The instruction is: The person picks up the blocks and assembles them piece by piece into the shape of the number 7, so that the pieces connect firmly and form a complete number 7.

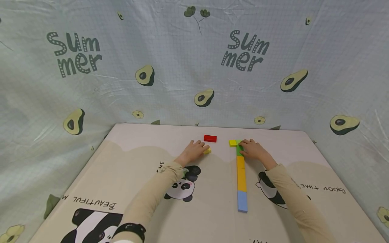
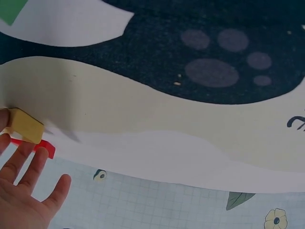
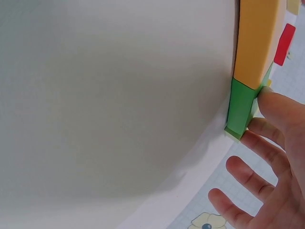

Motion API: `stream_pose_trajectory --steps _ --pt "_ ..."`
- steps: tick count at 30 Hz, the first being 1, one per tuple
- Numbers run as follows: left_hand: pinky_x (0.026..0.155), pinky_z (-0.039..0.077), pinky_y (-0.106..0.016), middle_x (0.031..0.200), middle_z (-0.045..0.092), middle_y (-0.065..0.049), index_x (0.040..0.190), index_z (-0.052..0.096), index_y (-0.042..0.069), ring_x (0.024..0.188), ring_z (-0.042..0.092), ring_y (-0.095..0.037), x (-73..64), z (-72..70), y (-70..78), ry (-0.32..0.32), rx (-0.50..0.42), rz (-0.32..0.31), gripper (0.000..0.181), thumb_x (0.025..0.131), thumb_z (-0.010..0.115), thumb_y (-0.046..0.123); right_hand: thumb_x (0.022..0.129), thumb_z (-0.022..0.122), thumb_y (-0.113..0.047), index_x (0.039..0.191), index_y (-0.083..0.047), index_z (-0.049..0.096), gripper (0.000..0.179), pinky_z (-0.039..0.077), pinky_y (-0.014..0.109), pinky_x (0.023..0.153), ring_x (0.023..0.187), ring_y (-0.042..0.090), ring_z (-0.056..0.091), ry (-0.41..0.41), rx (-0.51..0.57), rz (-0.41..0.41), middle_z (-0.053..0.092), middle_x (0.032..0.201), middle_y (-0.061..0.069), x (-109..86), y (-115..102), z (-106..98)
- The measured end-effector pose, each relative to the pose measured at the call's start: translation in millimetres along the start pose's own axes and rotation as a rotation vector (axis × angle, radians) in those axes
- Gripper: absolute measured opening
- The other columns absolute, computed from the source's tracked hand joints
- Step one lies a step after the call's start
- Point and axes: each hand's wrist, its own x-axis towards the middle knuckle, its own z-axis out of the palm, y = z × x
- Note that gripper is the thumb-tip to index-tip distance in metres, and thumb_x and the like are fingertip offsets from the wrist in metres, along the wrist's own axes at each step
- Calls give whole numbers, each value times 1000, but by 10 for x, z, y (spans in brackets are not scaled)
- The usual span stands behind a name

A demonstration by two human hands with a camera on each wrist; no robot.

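A row of blocks runs away from me on the table, with a blue block (image 1: 242,201) at the near end. Beyond it come orange blocks (image 1: 241,173), then a green block (image 1: 239,150). A yellow block (image 1: 232,143) sits left of the row's far end. My right hand (image 1: 254,149) holds the green block by thumb and index finger, its other fingers spread. To the left, my left hand (image 1: 194,152) pinches a small yellow block (image 2: 26,126) between thumb and fingers. A red block (image 1: 210,138) lies just beyond that hand.
The table cover (image 1: 130,189) carries printed pandas and lettering. Behind the table and along its sides hangs a pale curtain (image 1: 173,67) with avocado prints. A black band (image 1: 130,230) circles the left forearm.
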Motion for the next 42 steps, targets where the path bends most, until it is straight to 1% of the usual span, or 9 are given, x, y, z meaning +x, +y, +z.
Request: stream_pose_trajectory --steps 1,4,11,17,28,31,35,42 --pt "93 41 -45 111 58 -6 117 49 15 107 51 -22 7 1 1 -6 7 -3 29 89 53 19 88 54 -26 121 -1 51 42 44 52 78 105 37 47 -1 0 2 49 125 18 0 2 3" --pt "91 42 -44 110 58 -5 115 49 13 105 51 -21 21 9 8 1 19 -7 28 88 54 20 88 54 -26 122 -1 51 42 44 52 78 105 37 47 -2 -4 4 49 125 18 -3 10 6" --pt "90 42 -40 111 57 -4 113 51 11 105 50 -19 45 27 32 -22 55 -27 25 90 51 21 88 55 -26 122 0 51 43 44 51 77 104 37 47 -3 -5 3 49 124 19 -15 6 3" --pt "89 43 -40 112 57 -4 112 51 11 105 51 -19 57 43 40 -1 88 -18 24 91 50 20 88 55 -26 121 0 51 43 44 51 77 104 37 48 11 -6 1 49 124 19 -16 13 -4" --pt "92 41 -42 114 56 -4 113 52 11 108 49 -19 91 48 64 10 86 7 24 91 49 18 88 54 -26 123 -1 50 43 43 52 79 106 38 46 -14 10 14 48 126 18 -3 21 13" --pt "91 42 -42 113 56 -4 112 52 11 107 48 -19 101 42 74 34 82 23 22 91 50 18 88 54 -26 123 -1 50 43 43 52 79 106 38 46 -18 11 19 48 126 18 -1 17 11" --pt "90 42 -42 109 56 -4 110 53 11 106 49 -19 121 26 93 50 78 38 20 90 50 18 88 54 -26 123 -1 50 43 43 52 80 107 38 46 -23 14 29 47 127 18 -1 13 12" --pt "93 41 -42 113 56 -2 113 53 14 109 49 -18 186 0 141 38 96 43 22 91 49 18 88 54 -26 123 -1 49 43 43 53 81 107 38 46 -16 16 29 47 127 18 -6 7 18"
